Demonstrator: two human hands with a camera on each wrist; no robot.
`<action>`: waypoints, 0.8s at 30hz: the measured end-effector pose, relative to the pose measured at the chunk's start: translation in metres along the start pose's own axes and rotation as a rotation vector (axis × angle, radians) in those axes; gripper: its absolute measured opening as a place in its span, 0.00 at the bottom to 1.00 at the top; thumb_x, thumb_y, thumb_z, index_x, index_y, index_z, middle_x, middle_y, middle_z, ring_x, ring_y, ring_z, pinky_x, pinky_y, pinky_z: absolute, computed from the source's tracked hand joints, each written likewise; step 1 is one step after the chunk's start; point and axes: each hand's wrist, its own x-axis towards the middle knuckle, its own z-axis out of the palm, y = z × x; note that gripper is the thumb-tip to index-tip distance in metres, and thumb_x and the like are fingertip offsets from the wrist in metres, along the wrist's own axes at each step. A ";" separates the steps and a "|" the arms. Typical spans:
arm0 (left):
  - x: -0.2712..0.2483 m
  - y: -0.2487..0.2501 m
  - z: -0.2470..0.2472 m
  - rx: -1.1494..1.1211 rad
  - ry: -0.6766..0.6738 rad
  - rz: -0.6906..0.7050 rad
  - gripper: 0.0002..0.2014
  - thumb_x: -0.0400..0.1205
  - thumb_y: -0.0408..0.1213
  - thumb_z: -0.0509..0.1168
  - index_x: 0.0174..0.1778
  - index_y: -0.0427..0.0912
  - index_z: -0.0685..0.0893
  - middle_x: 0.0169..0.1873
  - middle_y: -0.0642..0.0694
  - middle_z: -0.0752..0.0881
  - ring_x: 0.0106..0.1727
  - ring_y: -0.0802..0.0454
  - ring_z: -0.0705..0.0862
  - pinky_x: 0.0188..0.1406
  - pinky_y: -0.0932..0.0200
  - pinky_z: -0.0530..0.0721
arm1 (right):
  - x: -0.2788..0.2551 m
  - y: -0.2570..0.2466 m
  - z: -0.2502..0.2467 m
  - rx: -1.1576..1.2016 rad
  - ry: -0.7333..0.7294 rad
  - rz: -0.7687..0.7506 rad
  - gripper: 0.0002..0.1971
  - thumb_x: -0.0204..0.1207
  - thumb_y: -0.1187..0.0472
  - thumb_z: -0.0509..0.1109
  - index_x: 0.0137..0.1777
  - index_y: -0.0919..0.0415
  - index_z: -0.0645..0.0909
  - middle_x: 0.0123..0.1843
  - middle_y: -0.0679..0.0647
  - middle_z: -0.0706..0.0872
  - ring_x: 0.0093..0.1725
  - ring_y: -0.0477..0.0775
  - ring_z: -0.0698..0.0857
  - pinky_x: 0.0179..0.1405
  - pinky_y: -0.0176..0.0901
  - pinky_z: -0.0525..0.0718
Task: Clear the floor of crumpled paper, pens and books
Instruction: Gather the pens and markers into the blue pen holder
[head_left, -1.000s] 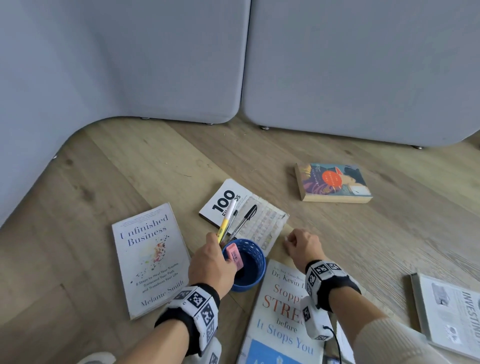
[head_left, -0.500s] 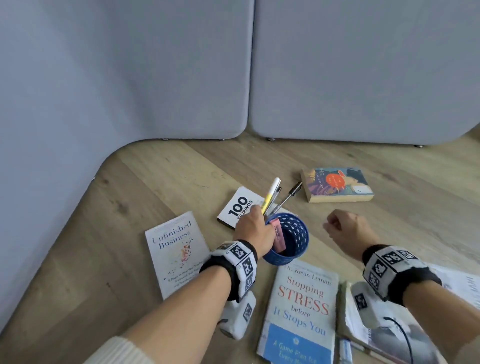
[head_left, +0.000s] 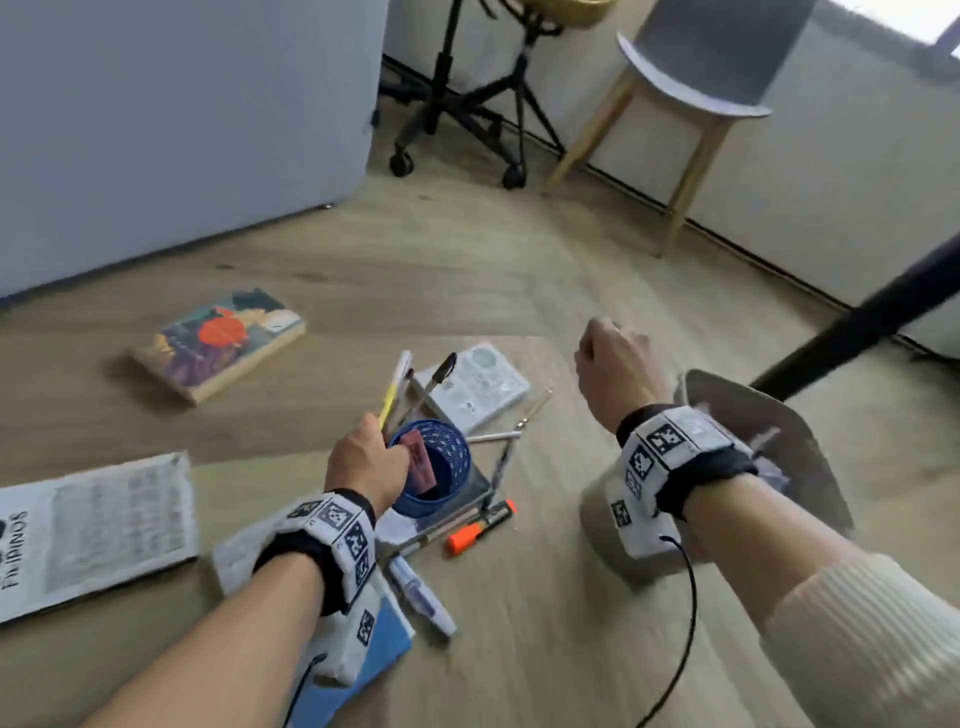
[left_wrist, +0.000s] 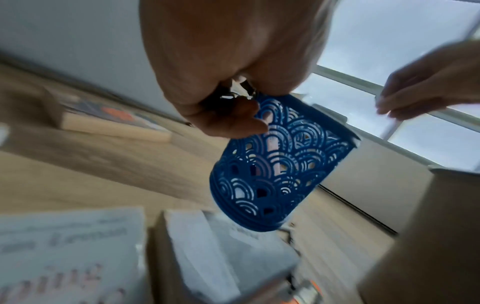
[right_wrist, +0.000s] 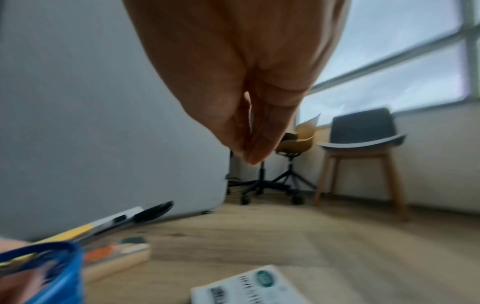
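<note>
Left hand (head_left: 367, 462): grips blue pen cup (head_left: 435, 467) by rim, aloft above floor clutter. Right hand (head_left: 613, 364): fingers curled, empty. Orange marker (head_left: 480, 526) on floor just below cup: gather next, cup kept upright.

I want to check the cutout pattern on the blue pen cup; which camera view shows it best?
The left wrist view: the blue pen cup fills mid-frame side-on, arch cutouts sharp, held by the left hand. The head view looks down into its mouth. The right wrist view catches only a blurred rim.
</note>
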 end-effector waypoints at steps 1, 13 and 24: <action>-0.005 0.005 0.014 0.000 -0.033 0.006 0.10 0.76 0.38 0.62 0.49 0.36 0.76 0.47 0.32 0.84 0.43 0.37 0.79 0.46 0.51 0.78 | -0.003 0.016 -0.016 -0.071 0.048 0.060 0.04 0.79 0.68 0.62 0.48 0.65 0.79 0.46 0.61 0.83 0.41 0.62 0.79 0.33 0.42 0.68; -0.037 0.027 0.073 -0.183 -0.107 0.039 0.08 0.79 0.33 0.63 0.51 0.33 0.77 0.49 0.31 0.83 0.52 0.33 0.81 0.50 0.47 0.81 | -0.021 0.064 -0.062 -0.438 -0.148 0.039 0.07 0.75 0.63 0.66 0.46 0.61 0.85 0.44 0.59 0.86 0.44 0.65 0.86 0.35 0.45 0.80; -0.025 0.003 0.024 -0.089 -0.135 0.338 0.07 0.76 0.36 0.65 0.44 0.48 0.72 0.36 0.46 0.84 0.39 0.44 0.80 0.35 0.55 0.73 | -0.017 -0.040 0.079 0.777 -0.554 0.207 0.26 0.80 0.40 0.63 0.51 0.66 0.86 0.43 0.54 0.88 0.38 0.51 0.82 0.36 0.41 0.78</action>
